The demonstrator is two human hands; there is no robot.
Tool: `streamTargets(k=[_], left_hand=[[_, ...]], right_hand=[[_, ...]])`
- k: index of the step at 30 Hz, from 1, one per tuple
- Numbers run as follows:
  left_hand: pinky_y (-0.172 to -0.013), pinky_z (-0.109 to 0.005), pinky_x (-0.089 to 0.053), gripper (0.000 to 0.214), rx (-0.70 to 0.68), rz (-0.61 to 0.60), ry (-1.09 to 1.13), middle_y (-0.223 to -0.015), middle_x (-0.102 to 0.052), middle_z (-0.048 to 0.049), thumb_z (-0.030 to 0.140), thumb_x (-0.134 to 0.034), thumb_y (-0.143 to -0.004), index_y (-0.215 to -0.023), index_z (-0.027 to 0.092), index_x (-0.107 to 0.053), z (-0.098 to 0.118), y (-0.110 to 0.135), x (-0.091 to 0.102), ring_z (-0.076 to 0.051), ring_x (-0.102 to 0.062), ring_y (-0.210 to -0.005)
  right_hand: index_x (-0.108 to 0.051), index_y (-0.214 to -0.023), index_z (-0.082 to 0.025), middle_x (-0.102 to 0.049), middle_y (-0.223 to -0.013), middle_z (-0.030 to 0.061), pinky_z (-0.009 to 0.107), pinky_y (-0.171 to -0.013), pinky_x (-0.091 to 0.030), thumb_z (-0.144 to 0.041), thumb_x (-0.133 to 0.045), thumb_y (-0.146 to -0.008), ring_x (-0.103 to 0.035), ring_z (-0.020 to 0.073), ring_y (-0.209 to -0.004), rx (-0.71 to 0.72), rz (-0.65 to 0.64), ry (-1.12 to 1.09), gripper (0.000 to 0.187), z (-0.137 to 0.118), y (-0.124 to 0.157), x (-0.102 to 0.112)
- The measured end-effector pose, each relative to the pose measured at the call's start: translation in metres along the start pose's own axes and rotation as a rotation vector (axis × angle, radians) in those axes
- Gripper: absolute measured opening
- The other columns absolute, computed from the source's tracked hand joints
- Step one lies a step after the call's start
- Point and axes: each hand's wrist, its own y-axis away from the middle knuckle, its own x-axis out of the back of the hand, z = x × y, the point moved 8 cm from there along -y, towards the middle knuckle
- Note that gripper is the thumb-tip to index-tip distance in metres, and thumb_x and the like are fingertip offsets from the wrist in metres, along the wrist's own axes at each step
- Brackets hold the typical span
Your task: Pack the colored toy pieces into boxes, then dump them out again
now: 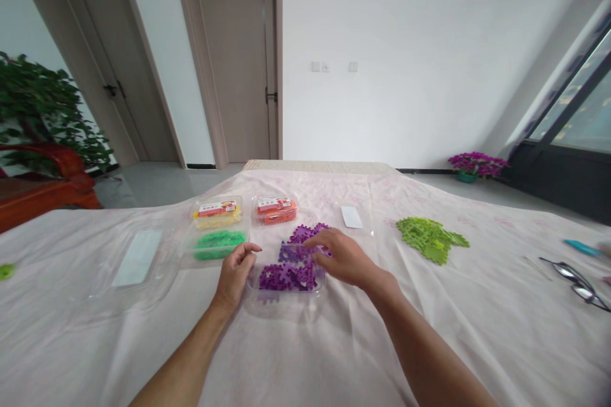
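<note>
A clear plastic box (286,294) stands in front of me, partly filled with purple interlocking plastic pieces (281,277). My left hand (237,272) is at the box's left side, fingers curled and thumb against the rim. Over the box's far right corner, my right hand (341,257) has its fingers bent around some purple pieces; its fingertips partly cover them. More loose purple pieces (308,232) lie in a heap on the cloth just behind the box.
Behind my left hand are an open box of green pieces (219,245), a box of yellow pieces (217,211) and a box of red pieces (275,210). Clear lids lie left (162,276) and behind (366,219). Lime-green pieces (429,238) and eyeglasses (575,280) lie right.
</note>
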Motion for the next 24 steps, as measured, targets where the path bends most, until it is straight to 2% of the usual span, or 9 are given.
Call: streamTargets(k=[2, 5, 9, 12, 15, 17, 19, 21, 24], left_hand=[[-0.047, -0.020, -0.028, 0.019, -0.001, 0.003, 0.006, -0.054, -0.040, 0.0088, 0.029, -0.055, -0.076, -0.090, 0.019, -0.062, 0.000, 0.000, 0.000, -0.008, -0.037, -0.047], [-0.047, -0.021, -0.029, 0.019, -0.001, 0.008, 0.009, -0.054, -0.040, 0.0088, 0.029, -0.055, -0.075, -0.090, 0.019, -0.062, 0.001, 0.000, 0.000, -0.008, -0.037, -0.047], [-0.047, -0.020, -0.030, 0.018, 0.005, 0.018, 0.012, -0.055, -0.041, 0.0086, 0.029, -0.057, -0.073, -0.087, 0.019, -0.063, 0.003, 0.001, 0.000, -0.008, -0.037, -0.047], [-0.047, -0.021, -0.030, 0.017, 0.013, 0.045, 0.016, -0.055, -0.042, 0.0082, 0.031, -0.059, -0.072, -0.083, 0.019, -0.063, 0.004, 0.002, 0.002, -0.008, -0.038, -0.047], [-0.047, -0.021, -0.031, 0.017, 0.014, 0.089, 0.018, -0.055, -0.045, 0.0076, 0.033, -0.060, -0.070, -0.080, 0.019, -0.063, 0.005, 0.002, 0.006, -0.009, -0.038, -0.046], [-0.047, -0.021, -0.032, 0.016, 0.004, 0.110, 0.012, -0.056, -0.046, 0.0071, 0.032, -0.060, -0.069, -0.078, 0.019, -0.063, 0.005, 0.002, 0.009, -0.009, -0.038, -0.047], [-0.048, -0.021, -0.033, 0.015, -0.010, 0.116, 0.003, -0.057, -0.047, 0.0066, 0.030, -0.060, -0.069, -0.077, 0.019, -0.063, 0.007, 0.002, 0.009, -0.009, -0.039, -0.049], [-0.048, -0.021, -0.033, 0.015, -0.017, 0.118, -0.003, -0.057, -0.046, 0.0064, 0.030, -0.060, -0.069, -0.077, 0.018, -0.063, 0.007, 0.002, 0.009, -0.009, -0.038, -0.050], [-0.048, -0.021, -0.031, 0.016, -0.017, 0.117, -0.006, -0.056, -0.045, 0.0067, 0.031, -0.061, -0.069, -0.078, 0.018, -0.062, 0.007, 0.002, 0.009, -0.009, -0.038, -0.049]], right_hand=[[-0.075, -0.103, -0.025, -0.074, -0.102, 0.0014, 0.035, -0.095, -0.043, -0.008, -0.058, -0.077, -0.064, 0.0189, -0.098, 0.091, 0.013, 0.035, 0.035, -0.010, 0.000, 0.002], [-0.076, -0.096, -0.026, -0.075, -0.101, 0.0001, 0.038, -0.105, -0.036, -0.010, -0.059, -0.079, -0.061, 0.0213, -0.111, 0.187, -0.075, 0.046, 0.028, -0.022, 0.003, -0.008], [-0.076, -0.073, -0.027, -0.076, -0.082, 0.0001, 0.042, -0.109, -0.031, -0.020, -0.065, -0.080, -0.052, 0.0263, -0.125, 0.152, -0.242, 0.075, 0.014, -0.021, 0.007, -0.028], [-0.076, -0.076, -0.028, -0.076, -0.083, 0.0002, 0.042, -0.107, -0.033, -0.024, -0.065, -0.084, -0.055, 0.0264, -0.122, 0.116, -0.194, -0.003, 0.014, -0.013, 0.003, -0.024], [-0.077, -0.093, -0.026, -0.076, -0.096, 0.0018, 0.036, -0.097, -0.042, -0.026, -0.057, -0.089, -0.064, 0.0226, -0.103, 0.008, 0.007, -0.109, 0.020, 0.013, -0.003, -0.002], [-0.075, -0.102, -0.023, -0.074, -0.104, 0.0043, 0.032, -0.088, -0.046, -0.025, -0.056, -0.088, -0.066, 0.0212, -0.096, -0.144, 0.077, -0.097, 0.024, 0.044, 0.000, 0.008], [-0.074, -0.107, -0.020, -0.073, -0.104, 0.0075, 0.031, -0.081, -0.047, -0.025, -0.059, -0.083, -0.067, 0.0223, -0.091, -0.336, 0.026, 0.029, 0.028, 0.078, 0.008, 0.008], [-0.072, -0.113, -0.019, -0.072, -0.107, 0.0104, 0.031, -0.078, -0.045, -0.028, -0.067, -0.076, -0.066, 0.0253, -0.094, -0.477, -0.080, 0.193, 0.039, 0.104, 0.018, 0.004], [-0.070, -0.116, -0.022, -0.069, -0.108, 0.0098, 0.030, -0.075, -0.043, -0.039, -0.074, -0.069, -0.064, 0.0267, -0.096, -0.533, -0.211, 0.281, 0.050, 0.119, 0.027, -0.009]])
